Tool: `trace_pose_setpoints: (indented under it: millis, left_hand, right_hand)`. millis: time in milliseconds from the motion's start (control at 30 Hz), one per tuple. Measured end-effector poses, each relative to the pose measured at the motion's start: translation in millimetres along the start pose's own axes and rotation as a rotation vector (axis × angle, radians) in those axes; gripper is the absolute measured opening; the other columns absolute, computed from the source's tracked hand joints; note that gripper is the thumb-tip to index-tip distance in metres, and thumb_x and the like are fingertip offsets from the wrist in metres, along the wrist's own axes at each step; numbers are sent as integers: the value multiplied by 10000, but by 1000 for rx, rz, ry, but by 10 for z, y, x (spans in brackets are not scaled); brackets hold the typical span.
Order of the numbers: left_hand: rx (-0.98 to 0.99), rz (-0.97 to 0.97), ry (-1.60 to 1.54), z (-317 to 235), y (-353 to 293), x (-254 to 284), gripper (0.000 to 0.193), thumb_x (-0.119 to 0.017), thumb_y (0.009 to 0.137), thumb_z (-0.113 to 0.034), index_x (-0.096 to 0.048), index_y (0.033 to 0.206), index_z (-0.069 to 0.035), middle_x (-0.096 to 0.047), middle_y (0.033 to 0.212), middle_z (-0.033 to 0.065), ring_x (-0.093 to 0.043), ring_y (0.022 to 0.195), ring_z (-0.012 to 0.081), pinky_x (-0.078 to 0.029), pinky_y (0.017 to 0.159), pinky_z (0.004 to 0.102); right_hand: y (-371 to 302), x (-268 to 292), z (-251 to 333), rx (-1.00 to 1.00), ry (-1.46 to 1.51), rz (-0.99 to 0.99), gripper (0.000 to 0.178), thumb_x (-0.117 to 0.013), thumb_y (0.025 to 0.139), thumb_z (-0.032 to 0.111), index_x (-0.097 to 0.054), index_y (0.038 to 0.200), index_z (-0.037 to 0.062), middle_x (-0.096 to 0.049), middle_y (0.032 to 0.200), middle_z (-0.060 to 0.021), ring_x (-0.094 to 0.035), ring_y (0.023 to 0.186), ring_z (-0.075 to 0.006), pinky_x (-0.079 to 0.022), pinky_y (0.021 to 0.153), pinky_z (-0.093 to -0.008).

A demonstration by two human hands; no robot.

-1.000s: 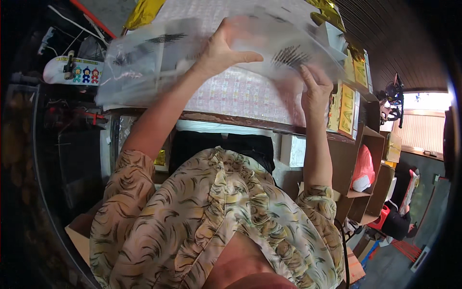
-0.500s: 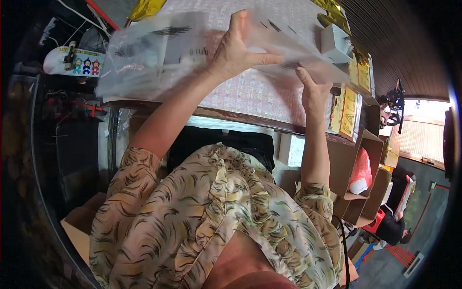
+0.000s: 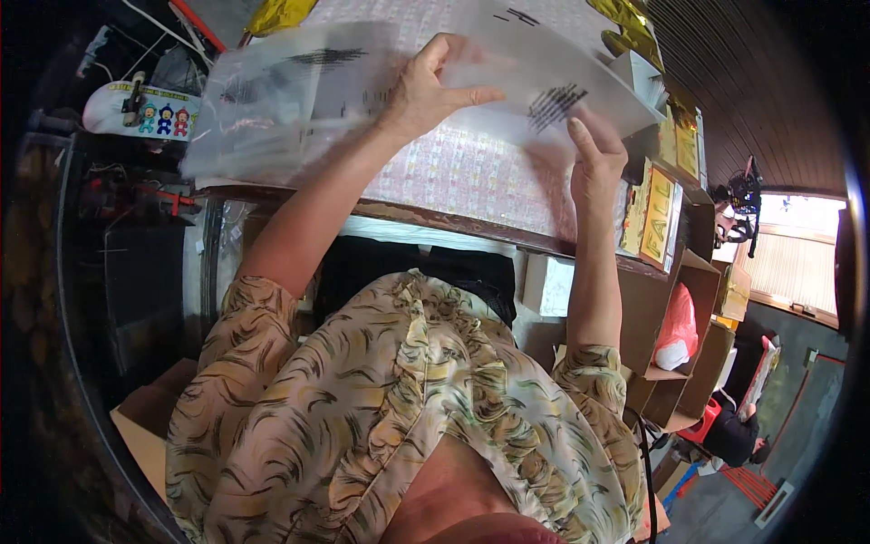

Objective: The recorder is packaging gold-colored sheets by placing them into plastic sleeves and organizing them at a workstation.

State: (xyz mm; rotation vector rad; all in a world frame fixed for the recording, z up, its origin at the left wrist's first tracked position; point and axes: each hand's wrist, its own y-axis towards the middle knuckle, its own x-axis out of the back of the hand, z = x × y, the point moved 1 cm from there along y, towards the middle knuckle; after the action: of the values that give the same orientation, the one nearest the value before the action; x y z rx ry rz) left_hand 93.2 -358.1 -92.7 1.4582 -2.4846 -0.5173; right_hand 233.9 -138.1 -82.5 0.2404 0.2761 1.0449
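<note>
Over the table I have a frosted, see-through plastic bag with black print, spread between both hands. My right hand pinches its lower right part, thumb on top and fingers beneath the film. At the bag's left side is my left hand, its thumb stretched over the near edge and its fingers showing faintly through the film. More frosted bags with black print lie overlapping on the table's left part, beside my left forearm.
A pink-and-white checked cover lies over the table. White and yellow boxes line its right edge, with gold foil packs farther back. Cardboard boxes stand at the right. A skateboard is at the far left.
The bag has flattened out and its print is now readable as dark marks. My left hand has shifted slightly left and down; my right hand has hardly moved.
</note>
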Motion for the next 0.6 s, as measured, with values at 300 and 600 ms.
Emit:
trace_pose_setpoints:
  millis: [300,600]
  left_hand:
    - [-45,-60,189,-121,-91,-170,711,-929,639,-366,-528,1128,-39,-631,1103,90,-599,1043,189,-492,917,350]
    - [-27,-129,145,-166,-172,-227,835,-926,622,-418,-492,1212,-18,-646,1086,155,-623,1012,230,-495,920,342]
  right_hand:
    - [-57,-13,-59,-33,76,-45,271,-732,840,-6,-684,1105,-40,-687,1118,-116,-633,1036,-177,-476,954,-306]
    - [-64,49,-69,-68,-63,46,302,-694,872,27,-659,1156,-69,-665,1179,-124,-606,1088,-190,-429,1002,-309]
